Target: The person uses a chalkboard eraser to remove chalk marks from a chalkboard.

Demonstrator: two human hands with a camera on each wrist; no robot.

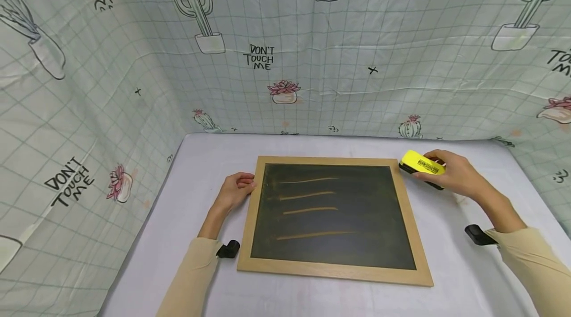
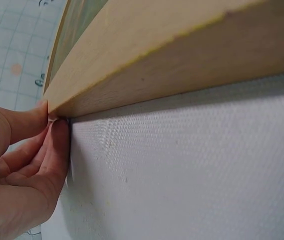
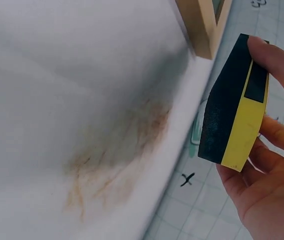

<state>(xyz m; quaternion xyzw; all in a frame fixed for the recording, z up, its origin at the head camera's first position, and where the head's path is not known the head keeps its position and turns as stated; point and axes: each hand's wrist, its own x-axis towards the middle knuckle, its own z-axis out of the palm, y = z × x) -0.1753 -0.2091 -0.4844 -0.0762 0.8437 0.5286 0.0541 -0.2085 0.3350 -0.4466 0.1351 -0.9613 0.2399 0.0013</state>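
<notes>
A chalkboard (image 1: 332, 223) with a pale wooden frame (image 1: 334, 268) is seen lying on a white bench (image 1: 312, 302); four ochre chalk streaks (image 1: 310, 211) are borne on its dark face, their ends faded and hard to make out. The forearms are cut off by the lower part of the picture; the lettering on the yellow-and-black eraser (image 1: 421, 163) is too small to be read, and part of its far end is covered by fingers.

The left hand (image 1: 232, 190) is bent in at the upper left side of the board, its fingers curled and the frame's edge pinched against the thumb; the right hand (image 1: 459, 171) is reached forward beyond the upper right corner, its thumb and fingers closed around the eraser, which is held raised.

By the left wrist view, the frame's thick side is shown, with fingertips low against it; by the right wrist view, the eraser's black underside and a brownish smear (image 3: 117, 160) on the bench are revealed, the latter barely visible from the head.
</notes>
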